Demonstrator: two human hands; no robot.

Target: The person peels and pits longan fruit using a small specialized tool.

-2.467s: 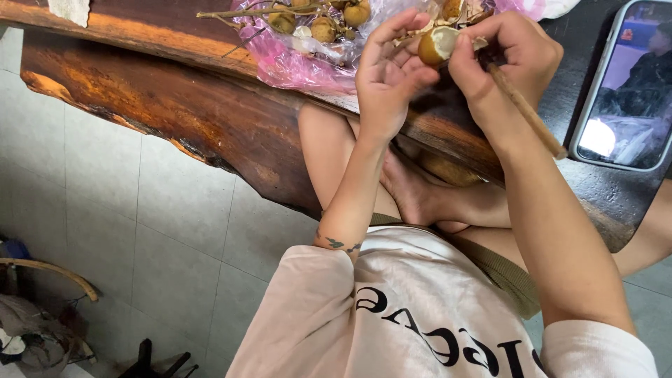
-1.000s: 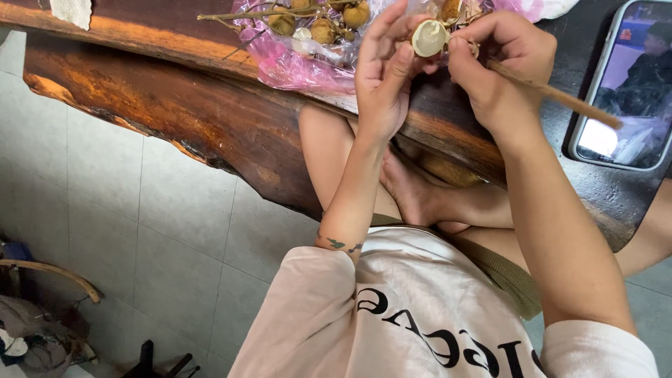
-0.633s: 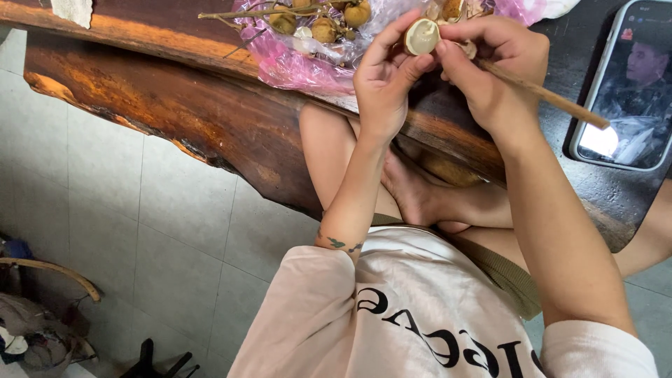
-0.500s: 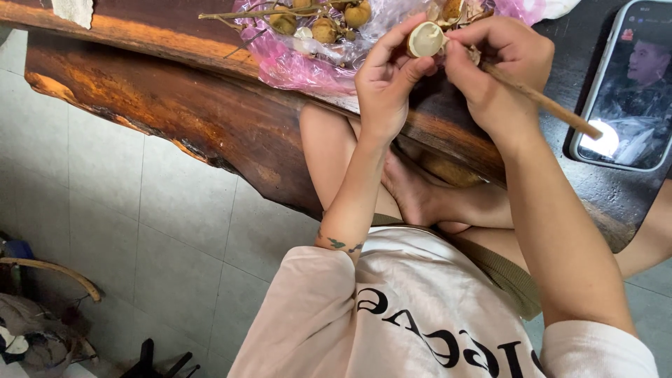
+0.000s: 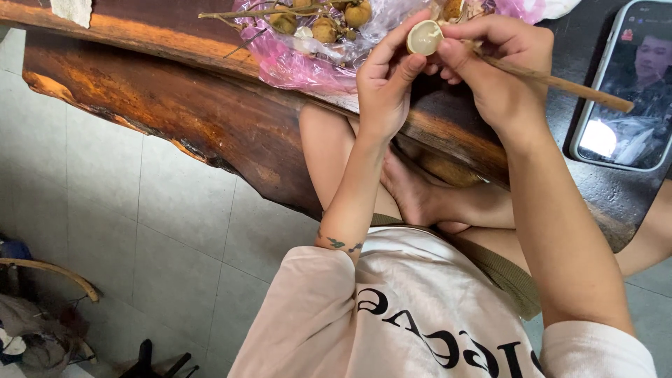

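My left hand [image 5: 387, 80] pinches a small round pale fruit [image 5: 424, 37], peeled open at the top, between thumb and fingers. My right hand [image 5: 498, 59] grips a thin wooden stick [image 5: 560, 83] whose tip meets the fruit; the stick's shaft runs out to the right. Both hands hover over the edge of a dark wooden slab table [image 5: 175, 105]. Just behind them lies a pink plastic bag [image 5: 301, 63] holding several brown round fruits [image 5: 324, 29] on twigs.
A phone [image 5: 625, 91] with a lit screen lies on the table at the right. Below the table are my crossed legs and bare foot [image 5: 413, 192]. Grey floor tiles [image 5: 105, 210] spread to the left, with a curved wooden piece and clutter [image 5: 42, 308] at the lower left.
The fruit has been turned between my fingers and raised slightly. The stick has swung from pointing down along my forearm to pointing out to the right.
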